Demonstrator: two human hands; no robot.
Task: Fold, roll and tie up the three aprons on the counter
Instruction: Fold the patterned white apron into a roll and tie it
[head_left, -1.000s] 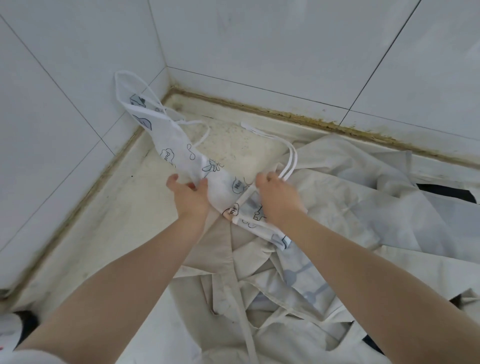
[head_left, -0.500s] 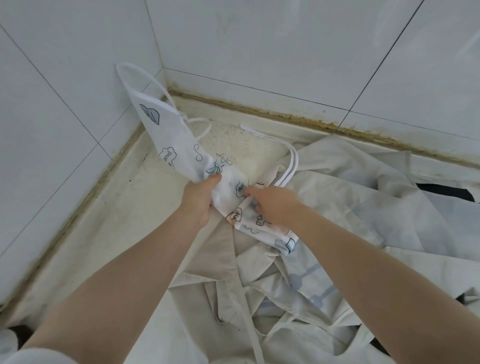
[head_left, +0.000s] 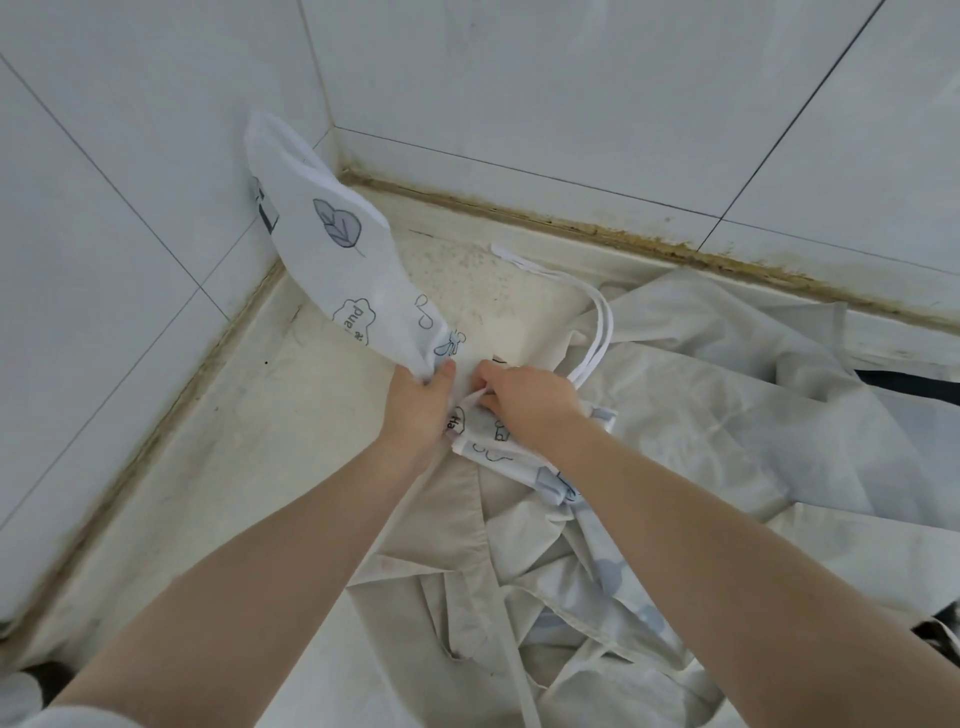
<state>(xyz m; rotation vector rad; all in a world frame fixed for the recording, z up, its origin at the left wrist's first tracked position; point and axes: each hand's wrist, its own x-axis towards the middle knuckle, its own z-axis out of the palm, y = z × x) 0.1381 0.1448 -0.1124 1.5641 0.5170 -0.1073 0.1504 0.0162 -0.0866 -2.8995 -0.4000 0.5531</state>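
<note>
Holding the printed apron (head_left: 358, 291) at its middle, the left hand (head_left: 418, 405) has fingers and thumb curled round the bunched cloth, so the far half sticks up toward the left corner of the tiled wall (head_left: 571, 93). The right hand (head_left: 524, 400), just beside it, pinches a white tie (head_left: 597, 343) against the apron's near half, which lies folded on the beige apron (head_left: 727, 395).

The printed cloth looks thin, light and soft, yet crisp enough for the raised half to hold its shape; I judge it will crease readily but spring open if let go. It seems neither slippery nor fragile. The best hold is probably where the hands are now, at the narrow folded band, pressing flat while rolling, with the tie kept pinched so it does not slide out. The looped ties trailing to the far side are slack and may snag in the beige folds.

Beneath and to the right, the beige apron spreads crumpled across the counter (head_left: 260, 467), its own strap running toward the near edge. A third apron I cannot make out for certain.
</note>
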